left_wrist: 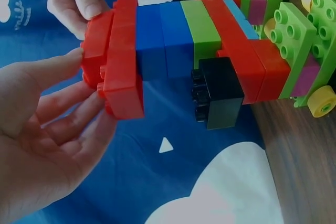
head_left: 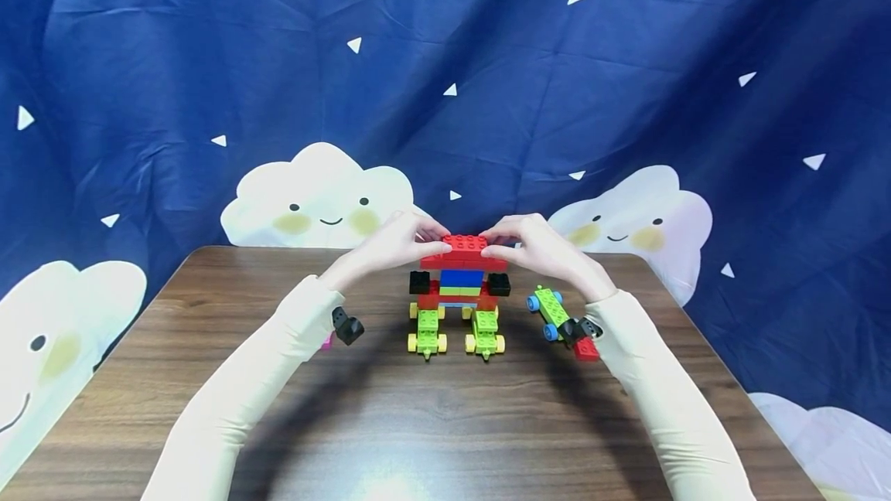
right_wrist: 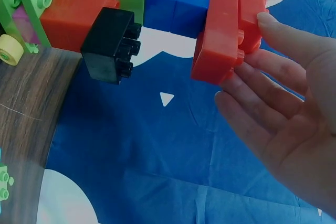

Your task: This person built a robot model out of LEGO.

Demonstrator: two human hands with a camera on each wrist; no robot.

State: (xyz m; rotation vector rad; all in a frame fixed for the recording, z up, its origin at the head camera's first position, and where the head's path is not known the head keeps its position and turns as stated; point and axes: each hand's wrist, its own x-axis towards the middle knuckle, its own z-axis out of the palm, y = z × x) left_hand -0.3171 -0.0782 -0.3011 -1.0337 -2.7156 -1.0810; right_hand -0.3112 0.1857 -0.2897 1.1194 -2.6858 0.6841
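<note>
A building-block figure stands on the table, on two green wheeled bases [head_left: 428, 323] with yellow wheels. Above them come red bricks, a light green brick [left_wrist: 200, 27] and blue bricks [head_left: 462, 278]. A black brick [left_wrist: 220, 85] juts out on each side. On top, a red brick [head_left: 465, 243] lies over a wider row of red bricks [right_wrist: 218, 35]. My left hand [head_left: 404, 242] pinches the top red brick's left end between thumb and fingers. At its right end my right hand [head_left: 532, 244] pinches it likewise, fingertips also close by the red row below.
Right of the figure lies a green wheeled base [head_left: 551, 306] with blue wheels, beside a red brick [head_left: 587, 349] partly hidden by the right wrist camera. A pink piece [head_left: 326, 342] peeks out by the left wrist. Behind the wooden table [head_left: 390, 416] hangs a blue curtain [head_left: 445, 14].
</note>
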